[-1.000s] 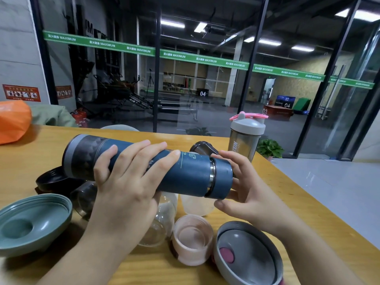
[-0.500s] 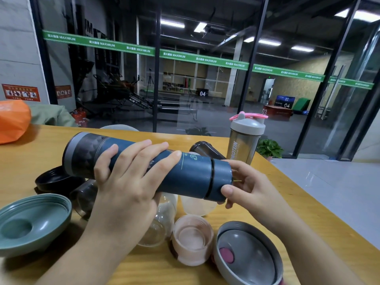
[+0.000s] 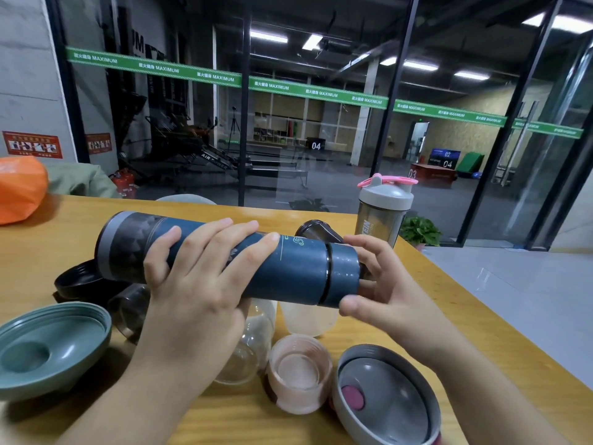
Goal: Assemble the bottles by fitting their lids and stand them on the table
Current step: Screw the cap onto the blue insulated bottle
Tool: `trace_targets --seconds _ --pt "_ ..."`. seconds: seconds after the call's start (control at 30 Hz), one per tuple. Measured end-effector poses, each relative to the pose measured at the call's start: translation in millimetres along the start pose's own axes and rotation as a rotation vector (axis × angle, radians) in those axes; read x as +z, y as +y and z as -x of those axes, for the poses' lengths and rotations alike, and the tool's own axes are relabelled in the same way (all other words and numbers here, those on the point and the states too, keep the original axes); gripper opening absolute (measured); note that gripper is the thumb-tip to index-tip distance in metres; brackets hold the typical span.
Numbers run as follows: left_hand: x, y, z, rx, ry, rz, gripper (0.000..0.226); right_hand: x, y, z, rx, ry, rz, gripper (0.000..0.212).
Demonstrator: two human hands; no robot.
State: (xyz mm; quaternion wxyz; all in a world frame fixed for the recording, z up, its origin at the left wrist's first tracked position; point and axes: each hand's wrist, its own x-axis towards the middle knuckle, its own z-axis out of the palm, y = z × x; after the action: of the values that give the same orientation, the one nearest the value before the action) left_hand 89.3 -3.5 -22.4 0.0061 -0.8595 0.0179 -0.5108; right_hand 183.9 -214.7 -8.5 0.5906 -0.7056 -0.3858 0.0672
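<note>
Orange plastic, a bag (image 3: 19,187), sits at the far left edge of the wooden table (image 3: 465,316), and nearer me by the left edge lies a green lid (image 3: 51,345), hollow side up, with a black lid (image 3: 80,281) just behind it. My left hand (image 3: 195,284) wraps over the dark blue flask (image 3: 224,255), fingers (image 3: 205,242) spread across its top and curled round the barrel, holding it on its side above the table, base toward the left. Under that hand a clear bottle (image 3: 247,351) lies on the wood. At the near edge a pink lid (image 3: 300,374) sits open side up, and behind it a pale translucent cup (image 3: 308,319). At the flask's right end the blue cap (image 3: 343,274) sits closed against the body with only a dark seam showing; my right hand (image 3: 382,287) cups it, thumb (image 3: 353,306) below and fingers curled over the far side. A grey lid (image 3: 385,396) with a dark pink plug lies near the front edge on the right. At the far right corner a grey shaker bottle (image 3: 383,210) stands upright, lid fitted, pink flip top on it.
</note>
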Motion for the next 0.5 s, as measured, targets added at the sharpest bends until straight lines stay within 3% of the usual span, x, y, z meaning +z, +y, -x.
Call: trace_targets --seconds 0.17,0.5 --pt "0.0 -0.9 -1.0 -0.006 0.026 0.006 0.067 3.5 2.8 1.2 -0.036 -0.028 0.066 0.075" --pt "-1.3 0.5 -0.8 0.012 -0.019 0.0 0.082 1.2 -0.6 0.6 0.064 0.015 0.094 0.057"
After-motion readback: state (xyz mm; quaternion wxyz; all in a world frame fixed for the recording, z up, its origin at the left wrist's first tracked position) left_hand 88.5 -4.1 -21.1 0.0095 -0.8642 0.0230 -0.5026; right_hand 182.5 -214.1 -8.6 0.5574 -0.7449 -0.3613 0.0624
